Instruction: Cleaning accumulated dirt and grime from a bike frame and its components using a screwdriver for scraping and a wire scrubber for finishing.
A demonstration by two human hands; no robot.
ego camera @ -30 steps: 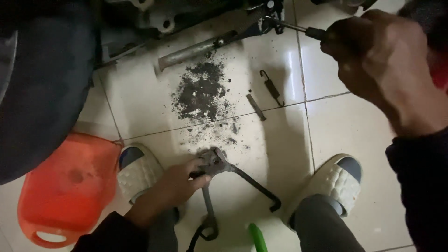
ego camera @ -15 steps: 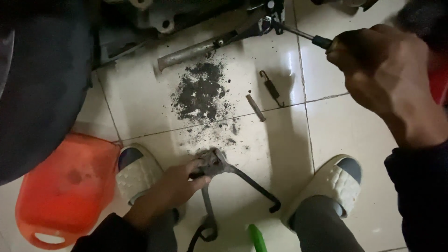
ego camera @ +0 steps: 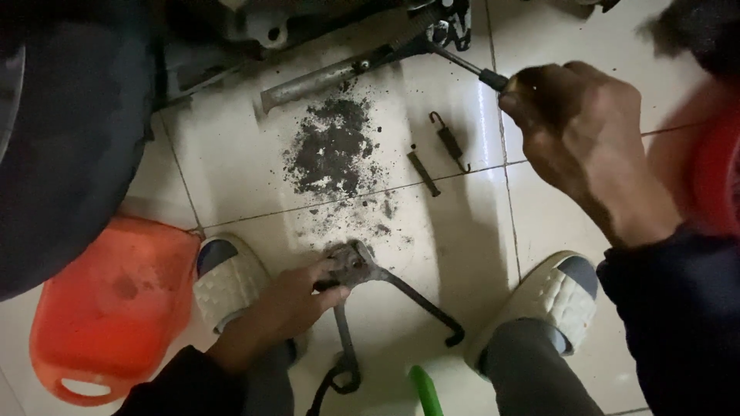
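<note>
Nearest the camera, left hand (ego camera: 297, 300) was closed on the dark bent metal stand (ego camera: 401, 289), gripping its pivot end where it lay on the tiled floor (ego camera: 231, 169) between two pale slippers (ego camera: 227, 281); an orange stool (ego camera: 108, 308) stood just beside. Farther out, a patch of dark grit (ego camera: 331, 146), a loose spring (ego camera: 449, 141) and a short pin (ego camera: 424, 174) lay apart on the tiles. Farthest, right hand (ego camera: 574, 127) was closed around a screwdriver (ego camera: 462, 65), tip at the fitting on the vehicle's underside (ego camera: 439, 27). Judged step: working at the mounting point, stand detached. Next move would call for steady tip pressure.
</note>
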